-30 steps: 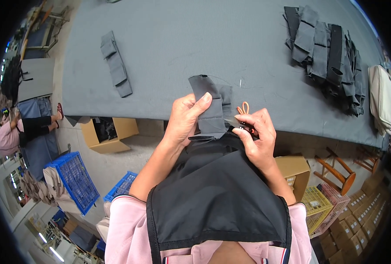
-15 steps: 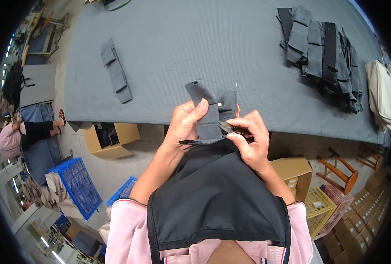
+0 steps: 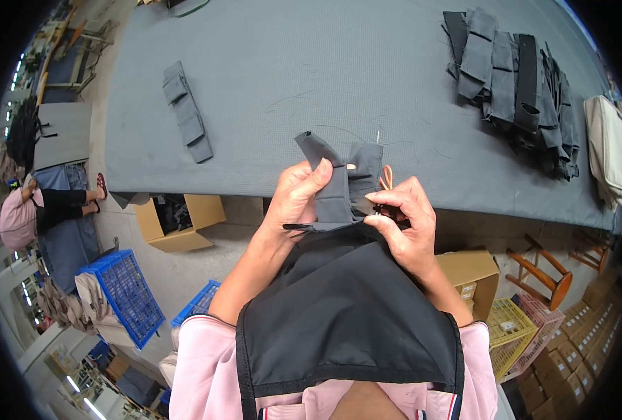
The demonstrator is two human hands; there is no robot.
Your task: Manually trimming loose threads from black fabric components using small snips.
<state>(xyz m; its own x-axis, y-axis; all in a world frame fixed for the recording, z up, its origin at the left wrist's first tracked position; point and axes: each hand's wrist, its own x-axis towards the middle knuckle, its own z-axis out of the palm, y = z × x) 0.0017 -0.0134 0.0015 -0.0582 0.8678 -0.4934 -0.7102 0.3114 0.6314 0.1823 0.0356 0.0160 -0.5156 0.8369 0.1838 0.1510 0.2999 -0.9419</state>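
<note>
My left hand point(image 3: 293, 203) is closed on a folded dark grey fabric piece point(image 3: 332, 192), thumb on its face, above my black apron point(image 3: 346, 315). My right hand point(image 3: 409, 220) is closed around small dark snips point(image 3: 384, 210) with an orange loop point(image 3: 388, 175) at the top, its thumb and forefinger at the piece's right edge. The snips' tips are hard to make out against the fabric. Beyond my hands, one folded grey strip point(image 3: 185, 112) lies at the left of the grey-covered table point(image 3: 269, 63), and a pile of similar strips point(image 3: 500, 70) lies at the right.
An off-white bag point(image 3: 601, 150) is at the table's right end. Cardboard boxes point(image 3: 202, 210), blue crates point(image 3: 125, 294), yellow and pink crates point(image 3: 507, 329) and wooden stools point(image 3: 538, 273) stand around the near edge. A person in pink point(image 3: 17, 217) is at the far left beside another worktable.
Over the last second the fabric piece has dropped slightly and tipped, with its upper flaps spreading apart. My right hand has shifted slightly with the snips at its edge.
</note>
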